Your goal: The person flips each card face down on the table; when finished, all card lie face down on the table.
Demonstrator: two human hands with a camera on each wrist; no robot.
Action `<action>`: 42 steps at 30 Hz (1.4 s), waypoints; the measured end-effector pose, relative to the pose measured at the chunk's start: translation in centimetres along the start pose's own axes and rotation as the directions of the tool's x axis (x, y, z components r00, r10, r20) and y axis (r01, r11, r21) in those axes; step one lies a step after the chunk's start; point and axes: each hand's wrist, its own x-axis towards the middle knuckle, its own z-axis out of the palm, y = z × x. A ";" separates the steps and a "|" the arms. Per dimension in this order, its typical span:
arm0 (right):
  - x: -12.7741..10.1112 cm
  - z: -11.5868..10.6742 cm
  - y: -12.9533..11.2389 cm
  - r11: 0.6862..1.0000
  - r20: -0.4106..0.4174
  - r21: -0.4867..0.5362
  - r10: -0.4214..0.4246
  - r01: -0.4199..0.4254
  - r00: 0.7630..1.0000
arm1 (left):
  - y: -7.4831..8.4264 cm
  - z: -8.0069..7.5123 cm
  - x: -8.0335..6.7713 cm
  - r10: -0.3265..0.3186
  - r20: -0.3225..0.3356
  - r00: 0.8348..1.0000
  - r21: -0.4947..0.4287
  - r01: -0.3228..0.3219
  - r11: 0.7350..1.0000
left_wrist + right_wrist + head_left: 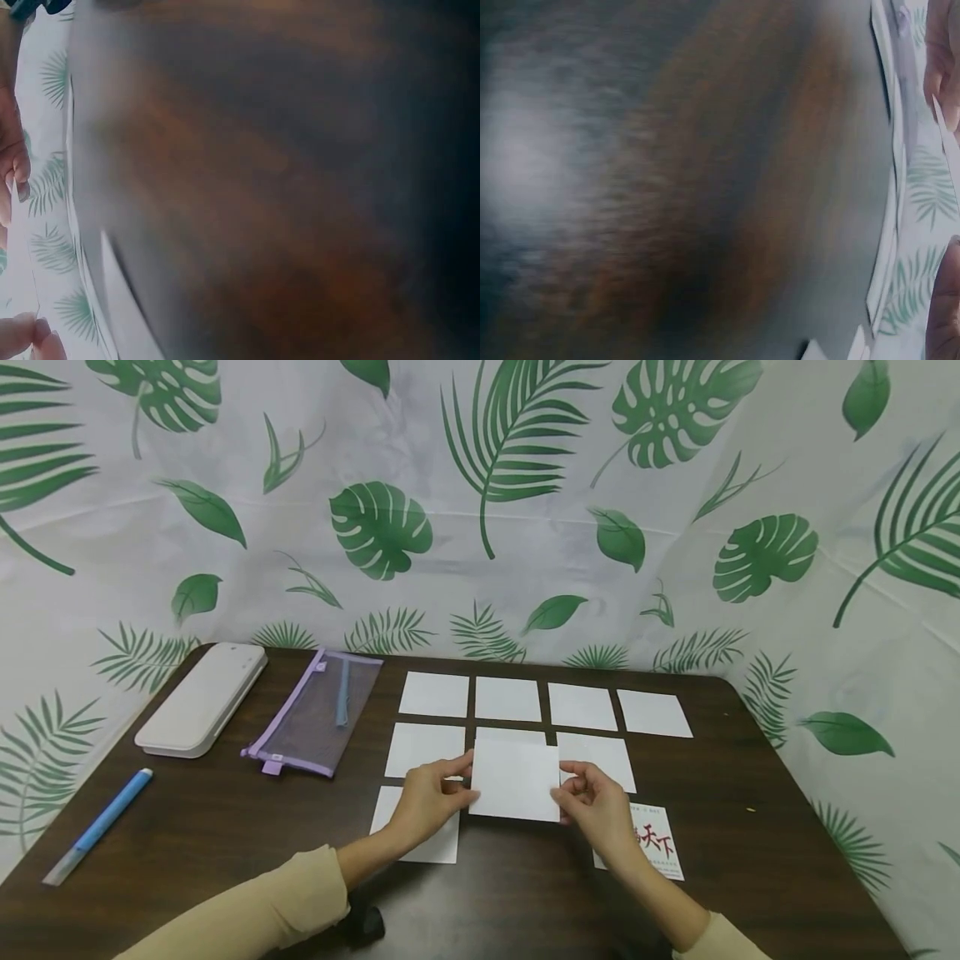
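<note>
A blank white square card (515, 781) is held up off the table between both hands in the head view. My left hand (429, 802) pinches its left edge between thumb and fingers. At its right edge, my right hand (600, 806) pinches it the same way. Behind the held card, another white card (512, 736) shows only its top strip. Under the left hand lies a partly covered white card (420, 847). A card with red Chinese characters (660, 839) lies beside the right wrist, partly hidden by it. Both wrist views catch the held card (21, 255) edge-on.
Several white cards (435, 695) lie in rows on the dark wooden table (525, 910). To the left are a white case (202, 702), a purple mesh zip pouch (315, 718) and a blue pen (101, 825). A leaf-patterned cloth (517, 577) hangs behind the table.
</note>
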 end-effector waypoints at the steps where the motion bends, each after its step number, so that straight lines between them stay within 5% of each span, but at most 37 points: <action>1: -0.1 0.0 0.1 1.000 0.006 -0.008 0.016 -0.016 1.000 | -0.1 0.0 -0.1 0.008 0.011 1.000 0.012 -0.008 1.000; 9: -0.7 -0.3 1.2 0.990 0.077 -0.074 0.124 -0.118 0.989 | -0.3 0.2 -1.0 -0.039 0.131 0.991 0.045 0.033 0.998; 13: -1.0 -0.5 1.8 0.990 0.148 -0.084 0.125 -0.113 0.981 | -0.3 0.2 -1.3 -0.016 0.198 0.980 0.156 -0.016 0.988; 21: -1.4 -0.8 2.4 0.983 0.199 -0.176 0.093 -0.057 0.976 | -0.2 0.6 -1.4 0.106 0.260 0.960 0.330 -0.192 0.924; 31: -1.4 -0.6 2.7 0.944 0.208 -0.329 0.037 0.034 0.977 | 0.1 0.8 -1.4 0.114 0.318 0.941 0.470 -0.260 0.844; 42: -1.3 -0.2 2.4 0.900 0.181 -0.431 0.016 0.065 0.983 | 0.4 0.7 -1.4 0.096 0.345 0.934 0.522 -0.276 0.807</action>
